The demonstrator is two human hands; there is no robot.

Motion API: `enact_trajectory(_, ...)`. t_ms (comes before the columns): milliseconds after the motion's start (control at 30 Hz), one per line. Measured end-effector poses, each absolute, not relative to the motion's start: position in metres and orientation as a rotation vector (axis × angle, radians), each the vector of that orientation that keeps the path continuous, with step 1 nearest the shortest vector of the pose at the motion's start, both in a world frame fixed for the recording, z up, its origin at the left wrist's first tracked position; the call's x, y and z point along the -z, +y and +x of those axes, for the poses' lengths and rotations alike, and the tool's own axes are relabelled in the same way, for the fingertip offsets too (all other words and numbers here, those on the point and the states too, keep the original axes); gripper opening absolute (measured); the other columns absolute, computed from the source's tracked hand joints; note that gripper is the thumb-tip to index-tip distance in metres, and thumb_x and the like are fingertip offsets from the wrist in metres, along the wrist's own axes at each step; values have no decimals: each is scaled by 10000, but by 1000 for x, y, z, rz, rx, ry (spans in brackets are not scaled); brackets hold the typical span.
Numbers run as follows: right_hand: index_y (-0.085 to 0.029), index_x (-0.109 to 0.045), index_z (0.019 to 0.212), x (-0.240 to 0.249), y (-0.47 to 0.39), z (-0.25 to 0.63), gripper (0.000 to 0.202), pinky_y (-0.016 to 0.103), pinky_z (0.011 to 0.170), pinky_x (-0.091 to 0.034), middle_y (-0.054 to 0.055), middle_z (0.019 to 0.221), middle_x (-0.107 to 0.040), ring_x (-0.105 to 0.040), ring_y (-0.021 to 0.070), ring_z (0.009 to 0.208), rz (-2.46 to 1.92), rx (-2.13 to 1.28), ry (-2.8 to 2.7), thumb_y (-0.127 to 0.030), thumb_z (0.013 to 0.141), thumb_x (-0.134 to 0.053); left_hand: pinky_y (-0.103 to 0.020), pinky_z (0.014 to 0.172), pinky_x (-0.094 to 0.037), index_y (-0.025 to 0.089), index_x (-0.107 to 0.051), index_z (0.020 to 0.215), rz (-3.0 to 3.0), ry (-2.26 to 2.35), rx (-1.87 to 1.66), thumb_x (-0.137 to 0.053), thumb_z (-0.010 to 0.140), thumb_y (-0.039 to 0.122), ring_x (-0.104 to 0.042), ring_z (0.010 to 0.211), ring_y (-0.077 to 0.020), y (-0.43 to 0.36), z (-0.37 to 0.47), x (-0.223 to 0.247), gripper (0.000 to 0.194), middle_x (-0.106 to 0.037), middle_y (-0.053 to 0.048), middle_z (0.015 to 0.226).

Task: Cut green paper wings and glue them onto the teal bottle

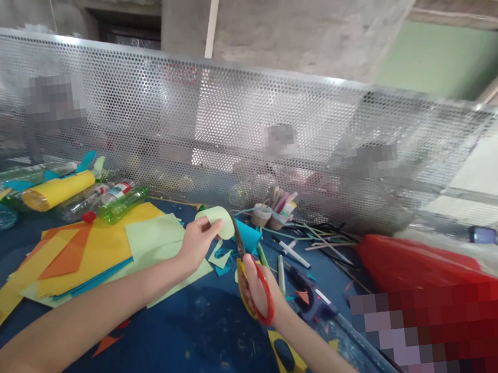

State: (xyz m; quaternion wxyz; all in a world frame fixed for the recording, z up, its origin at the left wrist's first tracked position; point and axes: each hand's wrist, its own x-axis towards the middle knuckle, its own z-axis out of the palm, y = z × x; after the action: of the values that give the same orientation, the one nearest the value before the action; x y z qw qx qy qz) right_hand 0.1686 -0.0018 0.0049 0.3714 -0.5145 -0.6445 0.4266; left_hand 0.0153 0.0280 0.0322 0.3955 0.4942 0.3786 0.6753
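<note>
My left hand pinches a rounded piece of pale green paper between thumb and fingers, above the table. My right hand grips scissors with red and yellow handles, their dark blades pointing up along the right edge of the paper. The blades look nearly closed; whether they touch the paper I cannot tell. Under the hands lie pale green and blue paper scraps and a rolled blue sheet. Left of them, a pale green sheet rests on stacked yellow, orange and blue paper.
A perforated metal screen runs along the table's far side. Plastic bottles and a yellow-wrapped bottle lie at left. To the right are markers, a glue gun, cups of supplies and a red bag.
</note>
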Motion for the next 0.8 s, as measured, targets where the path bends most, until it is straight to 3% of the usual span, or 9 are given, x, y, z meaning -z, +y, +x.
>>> enact_trajectory(100, -202, -434, 513, -3, 4, 169, 533, 261, 410, -409, -3, 424, -480, -483, 133, 368, -1300, -1209, -1591, -674, 760, -410, -291, 677, -467, 129, -666, 729, 1166, 897, -1634, -648, 704, 384, -589, 685, -169, 28, 17, -32, 257, -651, -42, 699)
enact_trajectory(200, -180, -526, 597, -1, 13, 170, 430, 311, 569, -496, 51, 592, -606, -611, 202, 577, -1196, -1183, -1553, -597, 669, -607, -289, 707, -455, 122, -653, 647, 1085, 864, -1503, -685, 662, 349, -586, 710, -167, 29, 19, -31, 230, -637, -43, 675)
enact_trajectory(433, -218, -392, 658, 0, 19, 169, 408, 280, 573, -447, -59, 568, -448, -524, 135, 542, -973, -1179, -1321, -385, 558, -751, -267, 671, -429, 115, -635, 588, 1058, 909, -1226, -761, 570, 287, -555, 651, -137, 34, 18, -21, 214, -612, -29, 623)
enact_trajectory(600, -221, -393, 675, -1, 15, 169, 317, 272, 584, -422, -60, 576, -445, -531, 139, 576, -965, -1341, -1288, -289, 601, -693, -276, 741, -458, 129, -669, 832, 950, 797, -1257, -745, 619, 241, -607, 746, -158, 39, 13, -29, 252, -673, -48, 778)
enact_trajectory(700, -217, -403, 647, -1, 12, 169, 208, 264, 560, -397, -51, 571, -449, -490, 128, 551, -967, -1382, -1349, -231, 618, -608, -274, 661, -479, 149, -632, 1006, 759, 747, -1359, -635, 730, 408, -619, 698, -169, 44, -1, -40, 379, -677, -48, 757)
enact_trajectory(800, -213, -407, 618, 0, 11, 171, 111, 261, 545, -382, -36, 586, -443, -464, 125, 547, -909, -1468, -1394, -205, 620, -517, -317, 597, -484, 105, -596, 1101, 686, 567, -1401, -291, 775, 709, -625, 650, -219, 51, -24, -49, 751, -670, -98, 703)
